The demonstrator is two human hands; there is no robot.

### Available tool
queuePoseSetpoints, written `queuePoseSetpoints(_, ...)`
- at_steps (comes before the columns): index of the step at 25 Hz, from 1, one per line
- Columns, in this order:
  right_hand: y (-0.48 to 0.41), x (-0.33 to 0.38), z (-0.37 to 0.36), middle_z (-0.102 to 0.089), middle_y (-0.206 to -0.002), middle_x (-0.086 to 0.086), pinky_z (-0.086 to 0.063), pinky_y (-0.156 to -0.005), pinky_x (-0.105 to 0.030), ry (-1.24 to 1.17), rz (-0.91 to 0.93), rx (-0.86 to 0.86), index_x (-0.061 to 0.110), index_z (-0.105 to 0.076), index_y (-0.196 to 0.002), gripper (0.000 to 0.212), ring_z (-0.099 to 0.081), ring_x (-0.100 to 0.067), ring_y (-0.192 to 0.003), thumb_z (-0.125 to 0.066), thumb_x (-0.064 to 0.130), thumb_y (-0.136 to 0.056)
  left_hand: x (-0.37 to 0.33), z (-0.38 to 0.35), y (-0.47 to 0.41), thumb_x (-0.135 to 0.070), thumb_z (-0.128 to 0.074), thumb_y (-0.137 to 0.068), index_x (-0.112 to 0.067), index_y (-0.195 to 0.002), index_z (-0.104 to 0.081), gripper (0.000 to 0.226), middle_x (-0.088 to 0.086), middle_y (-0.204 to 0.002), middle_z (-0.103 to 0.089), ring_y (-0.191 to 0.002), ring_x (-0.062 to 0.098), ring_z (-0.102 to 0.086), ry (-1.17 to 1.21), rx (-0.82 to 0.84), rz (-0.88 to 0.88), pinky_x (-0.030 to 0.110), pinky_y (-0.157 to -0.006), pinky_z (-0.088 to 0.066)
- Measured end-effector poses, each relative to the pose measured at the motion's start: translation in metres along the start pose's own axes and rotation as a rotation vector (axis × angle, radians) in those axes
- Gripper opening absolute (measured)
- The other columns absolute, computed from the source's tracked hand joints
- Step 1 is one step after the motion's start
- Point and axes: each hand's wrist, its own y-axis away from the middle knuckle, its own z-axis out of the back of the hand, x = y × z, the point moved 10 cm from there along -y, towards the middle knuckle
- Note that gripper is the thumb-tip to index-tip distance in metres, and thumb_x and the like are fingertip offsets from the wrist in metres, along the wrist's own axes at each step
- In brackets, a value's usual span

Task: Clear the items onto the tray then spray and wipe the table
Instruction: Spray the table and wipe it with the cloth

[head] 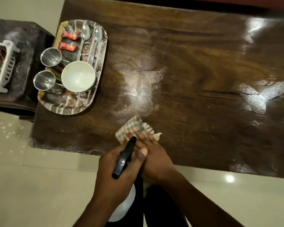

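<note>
Below us, the table (195,76) fills most of the view, its dark wood streaked with whitish wet patches (138,89) near the middle and another smear (261,95) toward its right end. On the table's left end sits the tray (69,107), loaded with everything cleared: a white bowl (78,76) at its centre, two steel cups (50,56) (44,80) along the tray's left edge, two spoons (85,38) (96,41) lying side by side toward its far end, and two red packets (70,35) (67,46) beside the spoons. Left of the table, a white rack (5,66) stands on a dark side surface.

At the table's near edge, our right hand (154,154) lies flat with fingers spread, pressing a checked cloth (133,128) onto the wood; it pins the cloth rather than grasping it. Our left hand (118,174) is closed round a spray bottle (124,158), just in front of the table's near edge and partly over the right hand, with the black nozzle pointing toward the cloth and the pale bottle body hanging below the fist
</note>
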Motion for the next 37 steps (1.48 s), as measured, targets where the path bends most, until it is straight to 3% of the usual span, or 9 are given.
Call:
queuePoseSetpoints(2, -0.002, 0.015, -0.001, -0.039, -0.171, 0.0, -0.005, -0.135, -0.042, 0.091, 0.361, 0.095, 0.024, -0.048, -0.16, 0.069, -0.011, -0.018, -0.166, -0.067, 0.04, -0.095, -0.005, 0.004, -0.006, -0.012, -0.077, -0.094, -0.012, -0.074, -0.073, 0.021, -0.009, -0.049, -0.06, -0.044, 0.0, -0.057, 0.007, 0.004, -0.015, 0.012, -0.05, -0.045)
queuePoseSetpoints(4, -0.001, -0.027, 0.024, -0.035, -0.173, 0.0, -0.013, -0.135, -0.046, 0.129, 0.343, 0.095, 0.027, -0.045, -0.162, 0.073, -0.017, -0.021, -0.165, -0.063, 0.036, -0.091, -0.008, 0.009, -0.012, -0.016, -0.077, -0.094, -0.018, -0.066, -0.068, 0.03, -0.006, -0.047, -0.055, -0.042, 0.005, -0.053, 0.03, 0.022, -0.013, 0.021, -0.051, -0.046)
queuePoseSetpoints(11, 0.001, -0.174, 0.094, -0.017, -0.179, 0.001, -0.011, -0.134, -0.054, -0.156, -0.684, -0.334, 0.028, -0.029, -0.168, 0.077, -0.005, -0.024, -0.167, -0.047, 0.035, -0.094, -0.021, 0.021, -0.032, -0.038, -0.078, -0.091, -0.009, -0.075, -0.062, 0.038, 0.008, -0.053, -0.046, -0.047, 0.025, -0.047, 0.019, -0.006, -0.046, 0.047, -0.051, -0.046)
queuePoseSetpoints(14, -0.037, -0.08, 0.057, -0.012, -0.18, 0.003, -0.008, -0.135, -0.05, -0.074, -0.341, -0.159, 0.031, -0.021, -0.17, 0.077, 0.002, -0.021, -0.167, -0.046, 0.037, -0.097, -0.025, 0.019, -0.042, -0.036, -0.078, -0.094, 0.003, -0.067, -0.052, 0.054, 0.021, -0.052, -0.041, -0.046, 0.035, -0.043, -0.021, -0.015, -0.081, 0.045, -0.049, -0.04)
queuePoseSetpoints(19, -0.036, -0.013, 0.022, -0.04, -0.171, 0.0, -0.015, -0.134, -0.05, 0.126, 0.413, 0.16, 0.027, -0.046, -0.161, 0.064, -0.015, -0.021, -0.166, -0.055, 0.05, -0.101, -0.029, 0.014, -0.06, -0.014, -0.078, -0.096, -0.016, -0.062, -0.062, 0.037, -0.003, -0.043, -0.053, -0.038, 0.004, -0.052, 0.068, 0.01, -0.073, 0.019, -0.047, -0.044)
queuePoseSetpoints(27, -0.077, -0.187, 0.119, -0.016, -0.179, 0.0, -0.016, -0.133, -0.056, -0.156, -0.589, -0.265, 0.027, -0.029, -0.169, 0.075, -0.005, -0.025, -0.167, -0.051, 0.031, -0.097, -0.064, 0.011, -0.087, -0.035, -0.08, -0.094, -0.003, -0.066, -0.05, 0.051, 0.009, -0.05, -0.038, -0.045, 0.018, -0.041, 0.001, 0.018, -0.148, 0.033, -0.05, -0.038)
queuePoseSetpoints(30, -0.109, -0.104, 0.086, -0.004, -0.18, 0.001, -0.002, -0.135, -0.051, -0.044, -0.221, -0.107, 0.029, -0.015, -0.171, 0.08, 0.01, -0.022, -0.166, -0.057, 0.035, -0.104, -0.066, 0.005, -0.1, -0.022, -0.08, -0.096, 0.008, -0.063, -0.039, 0.061, 0.01, -0.047, -0.032, -0.041, 0.018, -0.036, 0.037, 0.0, -0.127, 0.032, -0.046, -0.036)
queuePoseSetpoints(34, -0.114, -0.033, 0.063, -0.05, -0.163, -0.008, 0.015, -0.13, -0.026, -0.007, 0.415, 0.137, 0.015, -0.055, -0.153, 0.063, -0.02, -0.023, -0.159, -0.068, 0.033, -0.094, -0.078, 0.001, -0.119, -0.038, -0.081, -0.091, -0.004, -0.07, -0.066, 0.042, 0.001, -0.047, -0.053, -0.043, 0.016, -0.053, -0.048, -0.004, -0.149, 0.037, -0.047, -0.047)
queuePoseSetpoints(37, -0.139, -0.106, 0.092, -0.027, -0.176, 0.0, -0.001, -0.134, -0.04, 0.125, 0.337, 0.174, 0.031, -0.032, -0.166, 0.071, -0.012, -0.023, -0.166, -0.048, 0.04, -0.097, -0.089, 0.001, -0.135, -0.026, -0.081, -0.094, -0.002, -0.069, -0.06, 0.04, 0.004, -0.047, -0.048, -0.039, 0.024, -0.05, -0.036, 0.004, -0.163, 0.033, -0.044, -0.04)
